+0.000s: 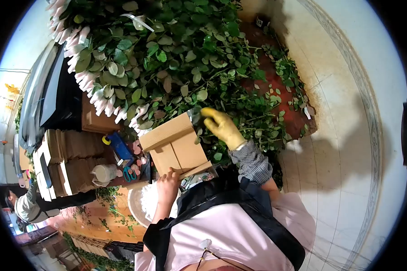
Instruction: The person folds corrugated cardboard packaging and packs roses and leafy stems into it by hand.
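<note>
Cardboard, brown: folded blank [190, 149], 1 pc., centre of view, creased across, far flap part raised. Clock ref. = blank; 12 = top of view.

Left hand [168, 183], bare: at 6 to 7 o'clock. Fingers bent onto near edge of blank, touching; can't tell if grip is closed round it, thumb side hidden.

Right hand [224, 131], yellow glove, grey checked sleeve [251, 162]: at 2 o'clock, just off blank's far R corner, beside leaves. Grip part open, gap betw. thumb & fingers; can't tell if anything thin is held.

Leafy stems [181, 58]: large heap, 10 to 2 o'clock, on red counter [276, 97], bare patch at 2.

Flower heads [104, 101], pale pink/white: row at heap's L edge, 10 o'clock.

Tape dispenser [121, 147], blue: 9 o'clock.

Scissors [130, 174], blue-green handles: 8 o'clock, near roll [105, 174], whitish.

Cardboard stack [79, 151], brown: 9 o'clock, beyond dispenser.

Basin [132, 210], white, round, w/ white contents: 7 o'clock.

Co-worker [29, 205], pale sleeve: 8 o'clock, well apart.

Tiles [321, 149], pale: 3 o'clock.
</note>
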Motion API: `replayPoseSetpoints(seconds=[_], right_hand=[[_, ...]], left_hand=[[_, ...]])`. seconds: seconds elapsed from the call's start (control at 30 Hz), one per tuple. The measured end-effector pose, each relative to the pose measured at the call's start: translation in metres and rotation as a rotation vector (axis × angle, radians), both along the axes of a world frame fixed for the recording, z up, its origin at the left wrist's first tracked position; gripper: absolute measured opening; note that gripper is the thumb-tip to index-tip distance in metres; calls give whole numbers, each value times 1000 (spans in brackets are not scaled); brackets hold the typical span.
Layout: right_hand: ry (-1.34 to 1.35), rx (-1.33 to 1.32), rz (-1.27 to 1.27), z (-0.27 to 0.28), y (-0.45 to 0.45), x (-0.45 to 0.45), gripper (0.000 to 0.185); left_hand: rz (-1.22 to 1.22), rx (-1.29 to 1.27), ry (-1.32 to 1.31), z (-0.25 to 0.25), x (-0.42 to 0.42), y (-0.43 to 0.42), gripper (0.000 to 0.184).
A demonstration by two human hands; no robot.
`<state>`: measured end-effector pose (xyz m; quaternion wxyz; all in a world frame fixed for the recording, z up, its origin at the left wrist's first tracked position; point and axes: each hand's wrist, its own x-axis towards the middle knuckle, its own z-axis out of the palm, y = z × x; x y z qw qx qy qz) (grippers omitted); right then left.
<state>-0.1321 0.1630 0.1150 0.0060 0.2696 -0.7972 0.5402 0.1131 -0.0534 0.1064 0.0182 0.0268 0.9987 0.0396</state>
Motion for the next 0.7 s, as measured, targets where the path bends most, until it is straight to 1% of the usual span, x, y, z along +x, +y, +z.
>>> replayPoseSetpoints(seconds=[0.07,0.1,0.13,0.17,0.2,0.23,0.27,0.3,0.33,0.37,0.4,0.43,0.47,0.5,0.57,0.6,0.63,0.7], right_hand=[[-48,557,-92,-40,26,2,33],[-87,693,12,-65,32,9,34],[-127,827,120,-83,34,17,35],[-193,948,170,-65,31,18,34],[-195,947,167,-53,29,13,34],[-246,1028,247,-45,28,10,33],[-295,1108,327,-42,29,5,33],[-169,1105,373,-43,35,-5,32],[-114,1142,349,-8,27,-17,33],[32,884,180,-17,25,-27,33],[30,733,86,0,14,-41,33],[203,700,15,-6,6,-55,33],[358,751,100,-28,2,-76,35],[387,921,134,-46,-7,-83,31],[411,1084,163,-95,-25,-99,26],[332,1134,237,-128,-32,-112,17],[256,1182,313,-144,-38,-121,14],[286,1057,141,-129,-40,-121,20]], left_hand=[[16,28,-13,5,0,1,29],[25,49,-44,11,-1,3,25],[30,48,-47,13,0,5,25],[52,46,-49,15,2,9,23],[68,44,-50,15,1,12,22],[55,56,-14,16,2,15,11],[57,76,-16,14,5,16,11],[44,80,-26,17,5,16,11],[40,85,-35,20,4,17,12],[37,87,-52,17,4,15,12],[44,88,-59,18,4,15,12],[41,106,-55,19,3,15,12],[34,122,-49,19,2,14,12],[26,103,-64,19,1,14,12],[-1,77,-74,16,2,10,13],[-14,74,-80,16,3,9,14],[-6,80,-77,18,2,9,14],[17,100,-77,18,3,13,13]])
